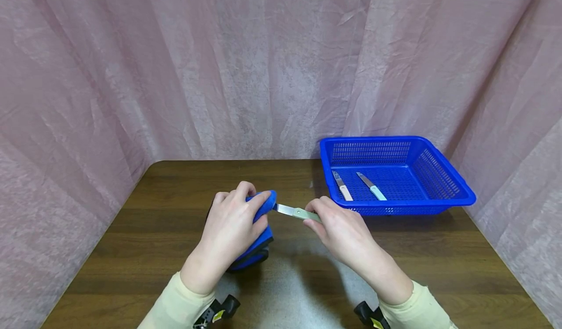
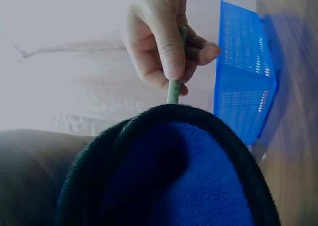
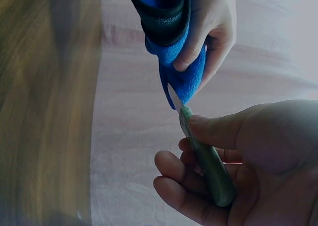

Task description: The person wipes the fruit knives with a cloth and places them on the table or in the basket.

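A blue cloth with dark edging (image 1: pixel 259 241) is gripped in my left hand (image 1: pixel 234 221), folded around the blade of a knife. My right hand (image 1: pixel 342 226) holds that knife by its pale green handle (image 1: pixel 305 215). In the right wrist view, part of the blade (image 3: pixel 175 97) shows between the cloth fold (image 3: pixel 189 82) and the handle; its tip is hidden in the cloth. The left wrist view has the cloth (image 2: pixel 208 171) across its lower part, covering the blade.
To the right at the back of the wooden table (image 1: pixel 175 192) stands a blue plastic basket (image 1: pixel 439 203). Inside it lie a knife with a pink handle (image 1: pixel 346 192) and one with a light blue handle (image 1: pixel 377 193). Pink curtains (image 1: pixel 263 75) hang behind and beside the table.
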Tool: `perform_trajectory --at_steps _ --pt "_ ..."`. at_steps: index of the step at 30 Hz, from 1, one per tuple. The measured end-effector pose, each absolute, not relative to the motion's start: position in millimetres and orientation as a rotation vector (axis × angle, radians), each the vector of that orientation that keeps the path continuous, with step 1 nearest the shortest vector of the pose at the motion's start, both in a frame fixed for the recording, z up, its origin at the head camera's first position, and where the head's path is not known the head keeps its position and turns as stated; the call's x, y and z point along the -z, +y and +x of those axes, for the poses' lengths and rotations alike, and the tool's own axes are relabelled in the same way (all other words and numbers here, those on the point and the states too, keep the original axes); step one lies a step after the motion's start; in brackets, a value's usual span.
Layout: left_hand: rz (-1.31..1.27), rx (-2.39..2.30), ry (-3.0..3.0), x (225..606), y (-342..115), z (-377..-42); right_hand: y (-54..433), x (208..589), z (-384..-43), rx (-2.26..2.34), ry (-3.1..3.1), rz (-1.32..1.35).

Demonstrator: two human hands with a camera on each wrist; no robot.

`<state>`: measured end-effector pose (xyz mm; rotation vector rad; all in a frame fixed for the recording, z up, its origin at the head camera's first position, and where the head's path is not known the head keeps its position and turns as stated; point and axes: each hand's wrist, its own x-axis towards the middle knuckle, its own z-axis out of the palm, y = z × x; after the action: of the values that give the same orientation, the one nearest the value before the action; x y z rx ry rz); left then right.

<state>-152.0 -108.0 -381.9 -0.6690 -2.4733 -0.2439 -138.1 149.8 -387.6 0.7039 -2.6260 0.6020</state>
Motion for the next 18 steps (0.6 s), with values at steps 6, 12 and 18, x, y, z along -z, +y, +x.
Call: perform_trajectory --at_steps 6,12,18 --pt "-0.647 0.253 -2.483 382.4 -110.1 -154.4 149.2 387.0 -138.0 -0.606 -2.625 0.698" --pt "-0.634 0.259 -2.494 381.1 -112.1 -154.8 150.1 387.2 -138.0 -0.601 -2.644 0.686" --pt "-0.618 0.271 -2.507 379.9 -115.5 -156.1 149.6 386.5 -138.4 -0.61 -2.654 0.675"
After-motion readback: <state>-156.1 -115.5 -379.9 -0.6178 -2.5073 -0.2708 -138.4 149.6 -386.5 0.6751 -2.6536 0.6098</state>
